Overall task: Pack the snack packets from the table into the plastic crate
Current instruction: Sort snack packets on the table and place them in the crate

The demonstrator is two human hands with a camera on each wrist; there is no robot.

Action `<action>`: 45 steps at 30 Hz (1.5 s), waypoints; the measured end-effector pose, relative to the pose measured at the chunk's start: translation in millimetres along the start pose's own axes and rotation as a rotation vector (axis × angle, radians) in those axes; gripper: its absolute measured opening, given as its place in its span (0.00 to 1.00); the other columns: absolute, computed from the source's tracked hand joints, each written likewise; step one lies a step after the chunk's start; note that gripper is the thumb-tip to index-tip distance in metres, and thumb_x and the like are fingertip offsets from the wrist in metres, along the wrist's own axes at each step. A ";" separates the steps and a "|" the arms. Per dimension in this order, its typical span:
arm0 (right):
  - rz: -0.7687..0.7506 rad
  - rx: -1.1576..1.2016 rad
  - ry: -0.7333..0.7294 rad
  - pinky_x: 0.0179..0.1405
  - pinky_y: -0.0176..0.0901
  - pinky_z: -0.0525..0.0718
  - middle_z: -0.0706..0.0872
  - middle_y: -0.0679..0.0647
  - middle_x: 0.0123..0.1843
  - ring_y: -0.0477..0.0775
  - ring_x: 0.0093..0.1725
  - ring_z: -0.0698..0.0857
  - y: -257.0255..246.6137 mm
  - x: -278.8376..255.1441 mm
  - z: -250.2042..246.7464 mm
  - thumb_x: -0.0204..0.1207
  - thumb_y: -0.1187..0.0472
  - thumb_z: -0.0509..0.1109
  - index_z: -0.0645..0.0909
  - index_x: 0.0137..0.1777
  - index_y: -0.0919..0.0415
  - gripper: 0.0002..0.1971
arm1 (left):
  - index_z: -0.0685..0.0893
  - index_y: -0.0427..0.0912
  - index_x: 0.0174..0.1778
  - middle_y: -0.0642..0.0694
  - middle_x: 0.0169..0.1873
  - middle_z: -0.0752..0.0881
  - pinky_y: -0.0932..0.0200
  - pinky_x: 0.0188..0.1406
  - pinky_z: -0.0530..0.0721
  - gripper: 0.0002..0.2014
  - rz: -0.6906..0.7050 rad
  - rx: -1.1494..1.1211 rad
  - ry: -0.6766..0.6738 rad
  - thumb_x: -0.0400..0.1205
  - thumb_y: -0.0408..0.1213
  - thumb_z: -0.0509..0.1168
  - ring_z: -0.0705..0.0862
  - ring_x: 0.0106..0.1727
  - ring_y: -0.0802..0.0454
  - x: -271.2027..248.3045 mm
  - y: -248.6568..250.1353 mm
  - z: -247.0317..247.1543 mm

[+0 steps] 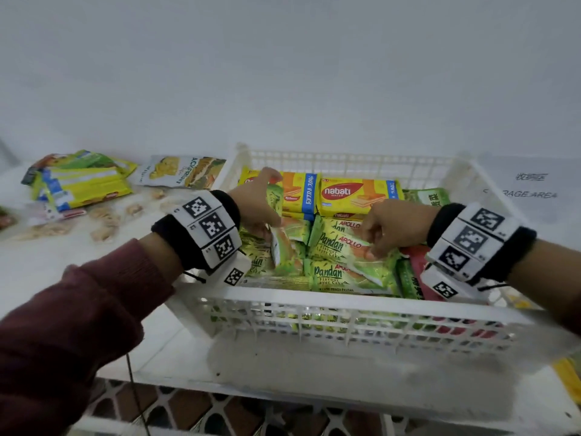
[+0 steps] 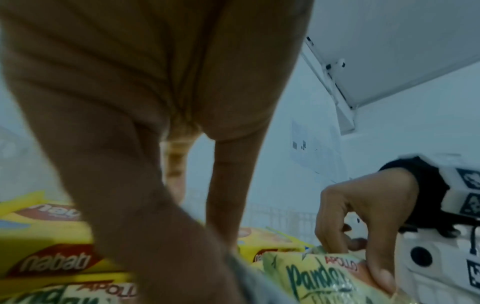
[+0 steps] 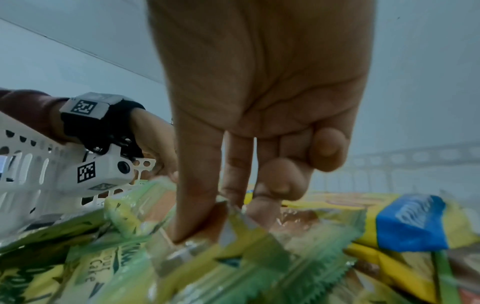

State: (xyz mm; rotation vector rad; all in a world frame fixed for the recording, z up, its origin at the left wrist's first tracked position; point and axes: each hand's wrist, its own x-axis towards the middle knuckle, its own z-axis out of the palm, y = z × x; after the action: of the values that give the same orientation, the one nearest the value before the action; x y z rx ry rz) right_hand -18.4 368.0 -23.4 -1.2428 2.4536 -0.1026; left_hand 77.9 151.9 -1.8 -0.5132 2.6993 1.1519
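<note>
A white plastic crate [image 1: 314,302] sits on the table, holding several green Pandan cake packets and yellow Nabati wafer packs [image 1: 355,196]. My left hand [image 1: 267,228] reaches into the crate's left side and grips a Pandan packet [image 1: 283,247] standing on edge; in the left wrist view the left hand [image 2: 218,246] closes on that packet's grey edge. My right hand [image 1: 374,247] pinches another Pandan packet [image 1: 342,247] in the crate's middle. In the right wrist view my right hand [image 3: 207,216] has thumb and forefinger on the packet's crimped end [image 3: 233,224]. More packets lie on the table at left.
On the table left of the crate lie a pile of yellow packets [image 1: 81,180], a jackfruit chips pack [image 1: 182,171] and clear bags of pale snacks [image 1: 103,215]. A red packet [image 1: 421,272] sits at the crate's right side. A wall stands close behind.
</note>
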 end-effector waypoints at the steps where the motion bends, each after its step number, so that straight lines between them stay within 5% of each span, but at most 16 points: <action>1: 0.008 -0.030 0.012 0.31 0.40 0.67 0.75 0.46 0.24 0.43 0.25 0.72 -0.9 -0.4 0.1 0.67 0.59 0.78 0.73 0.27 0.56 0.16 | 0.62 0.47 0.71 0.41 0.35 0.79 0.56 0.21 0.86 0.33 -0.050 0.029 -0.036 0.75 0.24 0.70 0.80 0.27 0.47 -1.6 0.5 1.5; 3: 0.025 -0.060 0.025 0.31 0.41 0.67 0.74 0.45 0.24 0.43 0.26 0.71 -2.5 -1.6 0.0 0.66 0.57 0.79 0.73 0.28 0.56 0.15 | 0.68 0.42 0.70 0.40 0.40 0.80 0.60 0.22 0.83 0.27 -0.111 0.234 -0.095 0.77 0.30 0.70 0.82 0.33 0.46 -6.1 2.6 4.6; 5: 0.050 -0.084 0.036 0.32 0.39 0.69 0.74 0.41 0.29 0.41 0.30 0.72 -3.8 -3.9 -0.8 0.65 0.55 0.79 0.79 0.38 0.54 0.10 | 0.69 0.40 0.72 0.38 0.57 0.80 0.60 0.39 0.81 0.28 -0.114 0.600 -0.108 0.78 0.39 0.69 0.82 0.53 0.41 -10.2 4.5 8.3; 7: 0.048 -0.102 0.054 0.36 0.38 0.71 0.73 0.40 0.34 0.43 0.36 0.74 -4.5 -6.1 -2.2 0.66 0.53 0.79 0.81 0.51 0.54 0.16 | 0.67 0.43 0.74 0.37 0.72 0.66 0.51 0.62 0.78 0.33 -0.098 0.885 -0.064 0.76 0.47 0.71 0.73 0.69 0.39 -11.8 5.0 10.4; 9: 0.008 -0.102 0.086 0.44 0.43 0.74 0.76 0.44 0.39 0.49 0.43 0.77 -5.1 -6.3 -2.7 0.67 0.53 0.77 0.79 0.60 0.53 0.22 | 0.66 0.50 0.76 0.40 0.76 0.57 0.43 0.71 0.72 0.35 -0.015 0.980 -0.059 0.73 0.44 0.73 0.63 0.75 0.38 -9.4 7.4 11.0; 11: -0.034 -0.064 0.092 0.47 0.43 0.75 0.78 0.48 0.43 0.51 0.45 0.78 -7.2 -5.6 -0.6 0.69 0.53 0.76 0.76 0.68 0.50 0.26 | 0.68 0.54 0.75 0.45 0.78 0.59 0.41 0.73 0.68 0.35 0.125 0.999 -0.211 0.73 0.37 0.74 0.60 0.77 0.41 -7.1 13.9 12.3; 15: -0.090 -0.076 0.032 0.49 0.38 0.72 0.83 0.52 0.58 0.49 0.52 0.78 -9.7 -3.5 4.2 0.75 0.58 0.71 0.70 0.74 0.47 0.28 | 0.69 0.49 0.76 0.46 0.76 0.67 0.56 0.67 0.69 0.31 0.118 1.003 -0.481 0.77 0.29 0.69 0.67 0.75 0.48 -7.4 23.8 18.7; 19: -0.107 -0.055 0.078 0.46 0.36 0.72 0.81 0.48 0.49 0.47 0.48 0.79 -9.0 -3.5 2.3 0.75 0.63 0.70 0.75 0.70 0.46 0.24 | 0.66 0.45 0.77 0.44 0.74 0.69 0.58 0.62 0.72 0.32 0.054 1.119 -0.442 0.77 0.36 0.70 0.70 0.72 0.47 -9.7 23.5 21.9; 22: -0.133 0.020 0.113 0.38 0.32 0.71 0.78 0.45 0.43 0.41 0.39 0.76 -9.3 -5.0 0.4 0.75 0.65 0.70 0.78 0.67 0.47 0.22 | 0.70 0.38 0.73 0.43 0.66 0.77 0.59 0.50 0.72 0.30 0.002 1.205 -0.404 0.78 0.46 0.68 0.75 0.57 0.49 -10.3 20.7 27.6; 26: -0.150 -0.071 0.061 0.46 0.37 0.76 0.83 0.50 0.53 0.45 0.46 0.80 -13.9 -2.6 8.4 0.75 0.63 0.70 0.76 0.69 0.44 0.23 | 0.74 0.37 0.70 0.45 0.58 0.81 0.59 0.46 0.72 0.33 -0.036 1.266 -0.398 0.73 0.53 0.72 0.74 0.49 0.51 -7.8 13.4 34.7; 28: -0.143 -0.142 0.054 0.50 0.39 0.77 0.83 0.50 0.55 0.49 0.49 0.80 -14.1 0.1 11.9 0.75 0.61 0.70 0.74 0.70 0.43 0.24 | 0.72 0.38 0.71 0.47 0.54 0.79 0.58 0.47 0.73 0.35 -0.040 1.265 -0.380 0.72 0.51 0.73 0.75 0.51 0.50 -7.9 14.3 35.9; 33: -0.183 -0.006 0.092 0.49 0.37 0.73 0.79 0.46 0.54 0.47 0.50 0.77 -12.3 -4.7 4.6 0.73 0.65 0.71 0.76 0.69 0.46 0.25 | 0.65 0.39 0.74 0.42 0.69 0.73 0.57 0.60 0.73 0.34 0.024 1.139 -0.353 0.75 0.43 0.72 0.73 0.69 0.45 -11.0 19.7 25.8; 38: -0.309 -0.261 -0.062 0.63 0.48 0.77 0.77 0.55 0.71 0.56 0.65 0.79 -25.8 1.2 18.9 0.76 0.71 0.64 0.75 0.72 0.51 0.25 | 0.69 0.37 0.71 0.43 0.57 0.76 0.62 0.40 0.74 0.29 0.042 1.113 -0.397 0.75 0.37 0.72 0.76 0.57 0.46 -7.3 14.4 27.2; 42: -0.287 -0.346 -0.128 0.63 0.54 0.77 0.77 0.55 0.71 0.59 0.66 0.78 -27.3 3.8 21.2 0.79 0.69 0.61 0.71 0.74 0.48 0.25 | 0.68 0.35 0.73 0.41 0.67 0.77 0.61 0.50 0.73 0.27 0.092 1.165 -0.355 0.79 0.35 0.67 0.77 0.63 0.46 -8.4 15.2 35.4; 45: -0.309 -0.319 -0.098 0.65 0.42 0.74 0.70 0.51 0.77 0.54 0.70 0.76 -30.5 0.0 10.1 0.76 0.68 0.64 0.70 0.75 0.48 0.28 | 0.66 0.38 0.74 0.42 0.69 0.75 0.58 0.51 0.72 0.32 0.084 1.093 -0.312 0.76 0.38 0.71 0.75 0.66 0.44 -11.4 19.3 27.8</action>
State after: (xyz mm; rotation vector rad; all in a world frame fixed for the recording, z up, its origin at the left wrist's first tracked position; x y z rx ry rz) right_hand 8.5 350.7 -25.5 -1.7123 2.2360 0.2712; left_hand 81.7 187.2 -4.9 -0.0261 2.5663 -0.3063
